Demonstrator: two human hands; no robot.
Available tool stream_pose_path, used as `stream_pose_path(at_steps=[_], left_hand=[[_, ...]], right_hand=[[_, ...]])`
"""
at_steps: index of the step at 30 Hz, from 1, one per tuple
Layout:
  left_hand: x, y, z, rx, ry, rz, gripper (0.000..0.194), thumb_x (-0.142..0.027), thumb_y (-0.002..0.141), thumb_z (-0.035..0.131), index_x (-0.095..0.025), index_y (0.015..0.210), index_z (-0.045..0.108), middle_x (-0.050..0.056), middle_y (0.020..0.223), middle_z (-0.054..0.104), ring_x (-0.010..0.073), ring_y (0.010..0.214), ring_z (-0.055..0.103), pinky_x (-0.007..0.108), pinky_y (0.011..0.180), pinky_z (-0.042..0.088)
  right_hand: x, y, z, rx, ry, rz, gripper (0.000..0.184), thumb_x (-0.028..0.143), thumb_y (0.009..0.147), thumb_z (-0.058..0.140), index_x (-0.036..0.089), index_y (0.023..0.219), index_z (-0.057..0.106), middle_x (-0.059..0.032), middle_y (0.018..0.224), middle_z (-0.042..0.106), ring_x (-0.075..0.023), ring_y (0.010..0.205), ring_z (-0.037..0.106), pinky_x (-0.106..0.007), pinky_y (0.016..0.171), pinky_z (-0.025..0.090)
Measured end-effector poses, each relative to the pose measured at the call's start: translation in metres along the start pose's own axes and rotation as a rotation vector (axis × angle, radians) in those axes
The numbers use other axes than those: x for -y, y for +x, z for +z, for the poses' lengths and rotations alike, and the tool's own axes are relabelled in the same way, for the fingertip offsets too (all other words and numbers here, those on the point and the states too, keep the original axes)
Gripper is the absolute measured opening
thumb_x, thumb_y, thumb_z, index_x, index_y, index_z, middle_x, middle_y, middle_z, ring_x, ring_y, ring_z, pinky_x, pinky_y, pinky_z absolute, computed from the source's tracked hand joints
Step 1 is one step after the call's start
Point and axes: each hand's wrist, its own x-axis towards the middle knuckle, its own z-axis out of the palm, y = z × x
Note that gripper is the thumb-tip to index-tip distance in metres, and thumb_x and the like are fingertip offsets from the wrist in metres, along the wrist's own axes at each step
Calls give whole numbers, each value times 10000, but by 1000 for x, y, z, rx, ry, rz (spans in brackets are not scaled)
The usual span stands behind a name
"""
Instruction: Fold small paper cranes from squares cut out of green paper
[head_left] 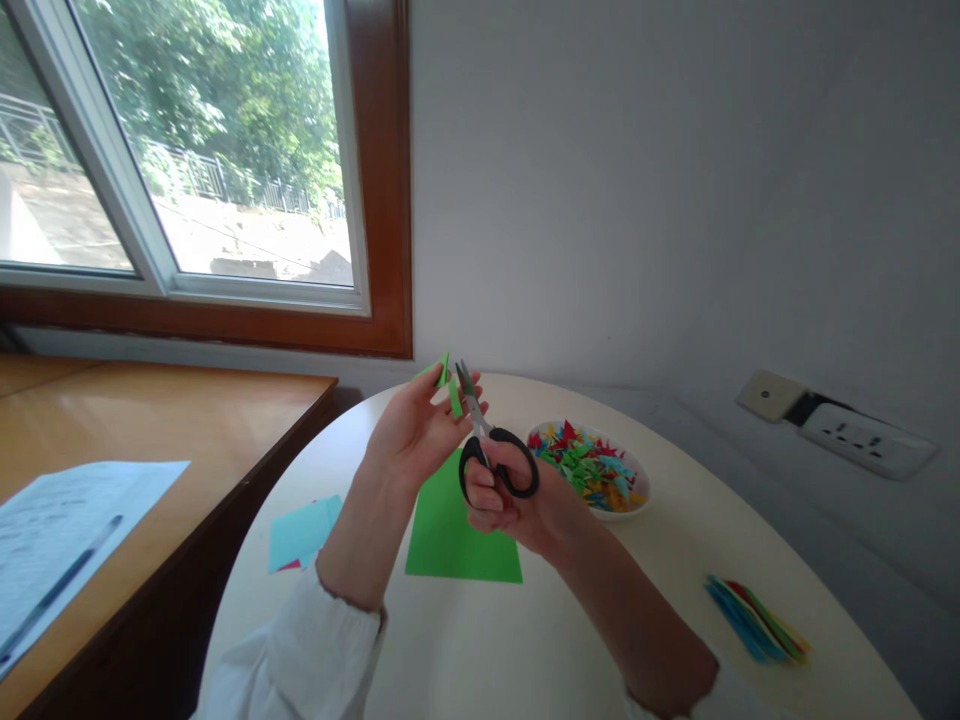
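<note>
Between the thumb and fingers of my left hand [411, 432] is a small piece of folded green paper [443, 371], its palm turned up. A narrow green strip [455, 398] shows just beside it, near the scissor blades. My right hand [510, 490] grips black-handled scissors [474, 405], fingers through the loops and blades pointing up and away. The blades look slightly apart, close to my left fingers. Under both hands, a green paper sheet [465, 545] lies flat on the white round table [450, 660].
A white bowl [637, 485] of colourful paper cuttings stands right of my hands. Light blue paper [300, 532] lies at left, a stack of coloured strips [757, 620] at right. Beyond the left edge, a wooden desk [247, 430] bears a written sheet [97, 500] and a pen [64, 585].
</note>
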Motion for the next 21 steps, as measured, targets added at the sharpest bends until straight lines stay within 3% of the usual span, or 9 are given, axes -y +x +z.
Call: stream_pose_path(at_steps=[3,5,8,10,12,15,18,21], left_hand=[[0,0,1,-38,0,58,217,-178,841,500,-138,647,589,85,758,633,157,733,617,298,734,508],[-1,1,1,-72,10,109,204,-165,832,511,-147,640,578,72,761,635,145,724,610,284,728,500],[-2,2,0,-113,41,176,197,-169,825,524,-156,634,568,62,775,637,129,729,601,253,707,490],[-3,3,-1,-116,51,197,190,-172,823,527,-158,638,569,57,766,631,124,739,599,232,681,484],[-4,3,-1,-118,46,204,189,-174,821,525,-159,637,566,60,762,625,126,750,600,223,666,483],[-4,3,-2,-100,36,163,189,-182,817,531,-153,632,558,83,782,617,140,768,607,226,668,488],[-5,2,-1,-65,41,104,184,-189,808,543,-148,629,560,105,782,607,166,786,614,238,664,495],[-4,0,-1,-49,55,81,209,-196,817,530,-149,615,557,111,775,607,181,806,613,243,651,502]], right_hand=[[6,-7,3,15,-69,-64,384,487,716,602,172,581,428,76,461,383,-26,389,218,-215,443,167],[13,-10,1,-51,-146,-136,399,514,702,602,180,584,419,78,468,373,-33,399,220,-222,450,176],[21,-11,-11,-297,-396,-280,409,553,697,576,187,591,426,65,489,392,-56,429,281,-230,452,183],[22,-8,-24,-444,-719,-318,436,563,716,545,192,535,404,50,478,390,-73,439,313,-242,456,208],[19,-3,-37,-530,-1115,-208,399,486,761,535,192,520,415,34,476,409,-98,462,372,-251,473,232],[5,5,-50,-618,-1659,158,283,319,799,521,163,565,545,-58,556,582,-177,565,551,-270,511,300],[-15,13,-59,-528,-1896,390,228,297,786,536,112,805,668,-176,845,697,-270,792,655,-289,588,398],[-31,18,-65,-503,-1927,432,280,270,766,554,88,941,675,-214,969,687,-305,896,657,-307,657,448]])
